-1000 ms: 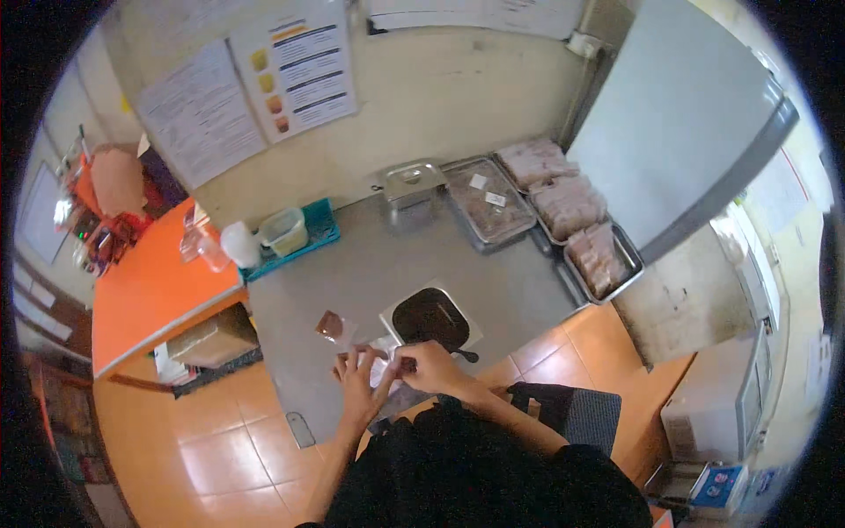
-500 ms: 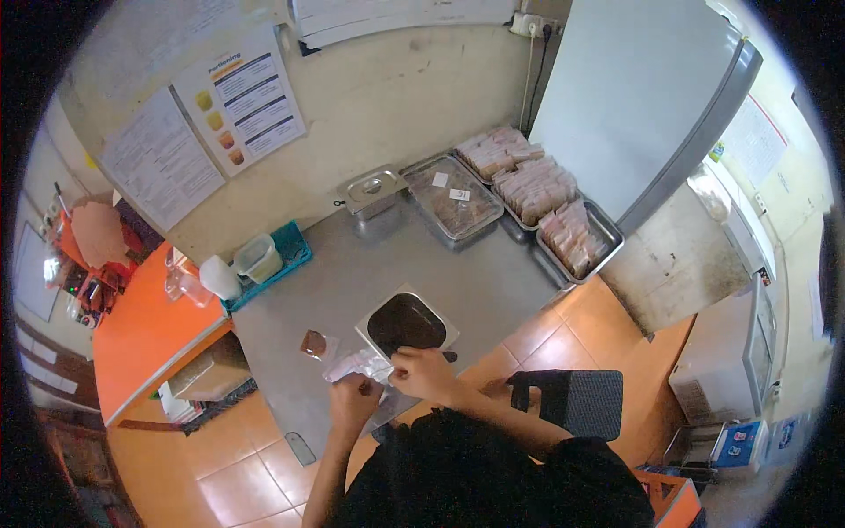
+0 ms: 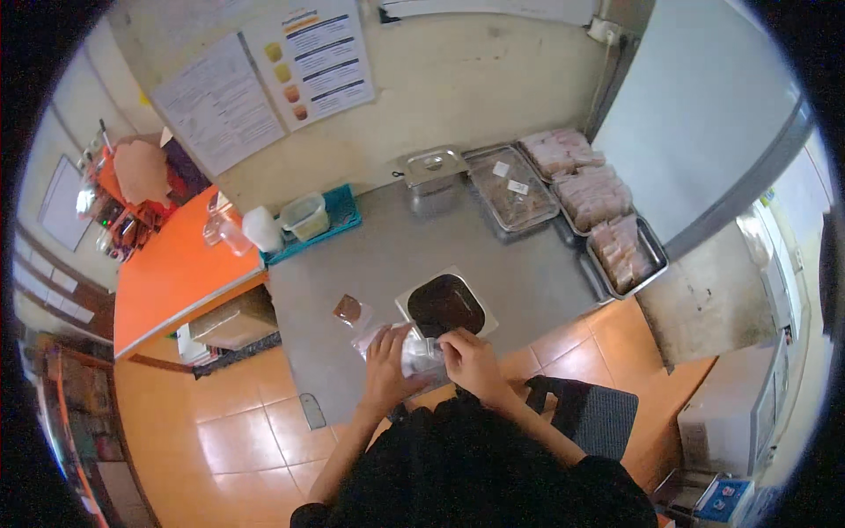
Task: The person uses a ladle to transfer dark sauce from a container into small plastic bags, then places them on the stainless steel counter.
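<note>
Both hands are over the near edge of the steel table, at a clear plastic bag [image 3: 421,355]. My left hand [image 3: 385,368] is curved around the bag's left side, fingers stretched along it and thumb toward me. My right hand [image 3: 473,361] is closed in a pinch at the bag's right edge; its fingertips partly hide what they grip. Just beyond is a square steel container [image 3: 489,324] with dark brown contents [image 3: 447,304]. A small clear packet with a brown filling [image 3: 349,309] lies left of it, beside more loose clear plastic [image 3: 363,334] partly under my left hand.
Farther back on the steel table [image 3: 352,264] stand a lidded steel container [image 3: 433,165], a covered tray [image 3: 515,198] and trays of filled packets [image 3: 616,251]. A teal tray [image 3: 343,209] holds plastic tubs at left. A dark stool [image 3: 591,418] stands at right.
My left hand has gone from a closed fist to stretched fingers around the bag. My right hand has moved from the container's near rim to the bag's right edge. The whole view has shifted.
</note>
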Demonstrator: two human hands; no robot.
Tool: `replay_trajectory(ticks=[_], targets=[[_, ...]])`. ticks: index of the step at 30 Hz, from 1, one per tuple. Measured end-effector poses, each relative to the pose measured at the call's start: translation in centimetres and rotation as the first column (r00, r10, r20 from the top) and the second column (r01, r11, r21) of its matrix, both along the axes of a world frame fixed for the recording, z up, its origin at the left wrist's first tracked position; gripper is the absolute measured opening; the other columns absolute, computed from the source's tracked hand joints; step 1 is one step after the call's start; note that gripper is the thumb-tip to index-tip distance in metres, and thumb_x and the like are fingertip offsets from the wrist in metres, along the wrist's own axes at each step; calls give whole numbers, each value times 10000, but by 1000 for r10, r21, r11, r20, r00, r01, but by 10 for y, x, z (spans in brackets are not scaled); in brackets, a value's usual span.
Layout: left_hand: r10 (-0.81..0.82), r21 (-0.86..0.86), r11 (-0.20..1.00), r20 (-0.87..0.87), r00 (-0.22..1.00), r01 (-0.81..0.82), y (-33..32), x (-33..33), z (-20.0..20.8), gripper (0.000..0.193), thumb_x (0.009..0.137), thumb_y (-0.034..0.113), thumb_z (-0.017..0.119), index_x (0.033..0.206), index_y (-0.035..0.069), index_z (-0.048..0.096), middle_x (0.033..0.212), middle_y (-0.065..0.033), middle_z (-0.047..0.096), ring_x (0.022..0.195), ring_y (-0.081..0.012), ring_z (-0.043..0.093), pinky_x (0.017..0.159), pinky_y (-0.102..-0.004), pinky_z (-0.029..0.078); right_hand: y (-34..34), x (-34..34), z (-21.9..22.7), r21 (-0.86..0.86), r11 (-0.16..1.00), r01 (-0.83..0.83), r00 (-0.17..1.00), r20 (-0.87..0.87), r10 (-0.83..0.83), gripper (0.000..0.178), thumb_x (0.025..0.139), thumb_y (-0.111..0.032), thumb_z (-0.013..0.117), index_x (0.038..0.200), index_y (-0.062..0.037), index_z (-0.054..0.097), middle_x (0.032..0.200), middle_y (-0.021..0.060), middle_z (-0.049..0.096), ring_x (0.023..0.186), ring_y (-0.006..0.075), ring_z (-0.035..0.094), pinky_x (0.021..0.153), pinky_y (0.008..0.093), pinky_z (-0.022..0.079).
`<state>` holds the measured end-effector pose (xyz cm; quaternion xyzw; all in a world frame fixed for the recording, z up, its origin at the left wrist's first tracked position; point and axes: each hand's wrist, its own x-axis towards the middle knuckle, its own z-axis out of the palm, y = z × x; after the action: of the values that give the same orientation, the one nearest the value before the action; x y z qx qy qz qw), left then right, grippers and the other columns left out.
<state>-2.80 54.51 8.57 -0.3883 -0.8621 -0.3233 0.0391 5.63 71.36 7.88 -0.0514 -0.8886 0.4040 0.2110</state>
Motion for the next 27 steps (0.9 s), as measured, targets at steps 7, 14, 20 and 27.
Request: replay_trajectory(ticks=[7, 14, 20, 27], targets=[[92, 95, 986, 385, 918, -138, 5, 30, -18, 547, 729, 203, 778, 1240, 106, 607, 1105, -117, 656, 687, -261, 632, 667, -380, 531, 0, 9, -2, 29, 981, 194, 974, 110, -196, 168, 868, -184, 663, 929, -40, 600, 917, 142, 654, 850, 336, 656, 719, 455, 505], [135, 296, 914, 424, 896, -277, -10, 18, -36, 531, 711, 115, 798, 1211, 67, 625, 1079, -110, 631, 577, -119, 548, 542, -256, 471, 49, 22, -51, -369, 887, 279, 909, 400, -120, 292, 902, -214, 681, 1037, 34, 608, 950, 165, 670, 696, 252, 689, 641, 319, 555], [144, 343, 863, 535, 833, -370, -5, 17, -30, 559, 706, 130, 821, 1215, 45, 604, 1063, -98, 648, 586, -113, 540, 549, -259, 470, 38, -34, -76, -786, 550, 282, 951, 152, -270, 218, 932, -170, 653, 991, 40, 658, 837, 147, 694, 682, 163, 692, 619, 253, 555], [196, 310, 853, 557, 807, -420, -12, 13, -42, 498, 714, 127, 825, 1147, 18, 605, 1050, -98, 659, 659, -130, 591, 589, -278, 492, 17, -24, -76, -464, 874, 145, 983, -36, -182, 226, 960, -170, 610, 988, 47, 665, 880, 135, 710, 697, 165, 696, 619, 261, 548]])
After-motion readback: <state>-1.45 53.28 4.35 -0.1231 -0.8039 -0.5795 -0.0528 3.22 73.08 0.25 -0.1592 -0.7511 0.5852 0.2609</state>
